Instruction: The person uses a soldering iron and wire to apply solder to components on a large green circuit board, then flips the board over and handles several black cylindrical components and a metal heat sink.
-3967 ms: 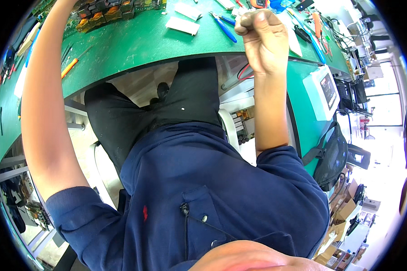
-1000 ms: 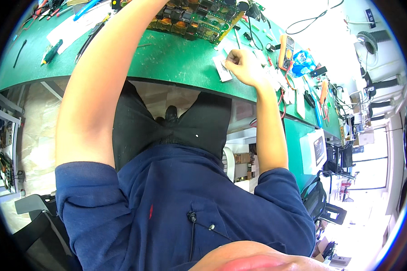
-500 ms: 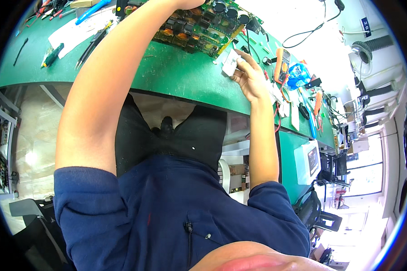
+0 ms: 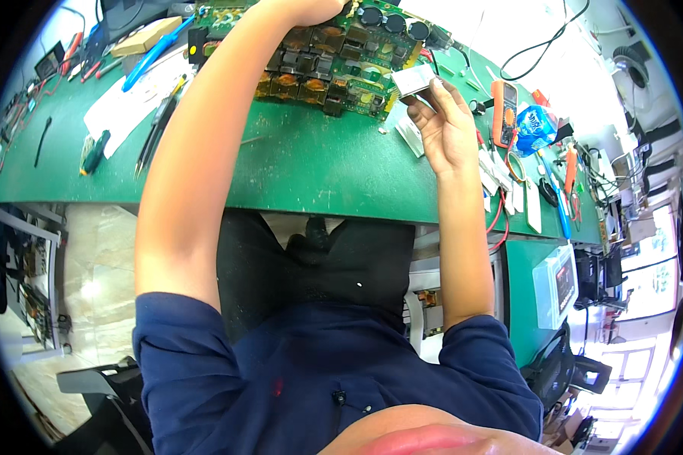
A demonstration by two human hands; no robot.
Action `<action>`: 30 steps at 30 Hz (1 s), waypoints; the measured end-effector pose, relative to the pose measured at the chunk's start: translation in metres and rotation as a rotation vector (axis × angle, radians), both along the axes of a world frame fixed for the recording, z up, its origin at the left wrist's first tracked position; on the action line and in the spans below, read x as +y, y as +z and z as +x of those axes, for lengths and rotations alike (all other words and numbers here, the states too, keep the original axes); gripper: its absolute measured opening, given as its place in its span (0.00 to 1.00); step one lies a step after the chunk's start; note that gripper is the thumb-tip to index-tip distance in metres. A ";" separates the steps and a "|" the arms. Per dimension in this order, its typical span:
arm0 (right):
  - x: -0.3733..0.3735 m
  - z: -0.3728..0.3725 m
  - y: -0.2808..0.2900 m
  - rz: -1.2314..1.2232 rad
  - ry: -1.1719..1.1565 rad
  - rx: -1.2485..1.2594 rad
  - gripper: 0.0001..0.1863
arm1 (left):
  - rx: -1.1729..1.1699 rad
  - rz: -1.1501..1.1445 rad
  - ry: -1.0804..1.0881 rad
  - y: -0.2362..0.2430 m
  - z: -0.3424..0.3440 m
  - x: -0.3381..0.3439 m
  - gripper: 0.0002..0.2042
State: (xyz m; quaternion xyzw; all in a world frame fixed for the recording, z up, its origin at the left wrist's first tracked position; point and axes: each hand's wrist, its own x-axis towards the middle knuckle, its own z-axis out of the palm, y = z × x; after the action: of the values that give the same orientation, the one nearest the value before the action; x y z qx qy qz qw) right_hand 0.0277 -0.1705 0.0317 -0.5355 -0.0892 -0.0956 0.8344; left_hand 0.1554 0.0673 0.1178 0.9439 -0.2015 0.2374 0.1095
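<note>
A large green circuit board [image 4: 334, 64], crowded with black round capacitors and amber-coloured parts, lies across the far side of the bench. My left hand [image 4: 316, 10] reaches over its back part; the fingers run out of the picture at the top, so their grip is hidden. Just off the board's right end, my right hand [image 4: 446, 125] pinches a small flat white rectangular piece [image 4: 414, 79] between thumb and fingers. Below that hand, a second white strip-like piece [image 4: 410, 138] rests on the green bench top [image 4: 319, 167].
To the right are an orange multimeter [image 4: 504, 114], a blue packet [image 4: 535, 129], red leads and white strips. On the left lie a white paper [image 4: 121, 114], dark tweezers-like tools [image 4: 156, 133], a green-handled tool [image 4: 95, 154] and a long blue tool [image 4: 155, 57].
The view has shifted. My right hand has raised and turned the white piece toward the board's right end, uncovering the white strip beneath. My left hand stays over the board.
</note>
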 end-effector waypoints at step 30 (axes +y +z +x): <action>0.032 0.035 -0.002 -0.271 -0.378 -0.075 0.21 | 0.386 0.107 -0.067 0.070 -0.036 0.010 0.22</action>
State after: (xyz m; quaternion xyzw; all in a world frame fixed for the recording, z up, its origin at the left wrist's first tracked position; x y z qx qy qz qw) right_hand 0.0629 -0.1385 0.0299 -0.6457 -0.0304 -0.2570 0.7184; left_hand 0.1190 0.0776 0.1879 0.9691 -0.2206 0.0374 0.1037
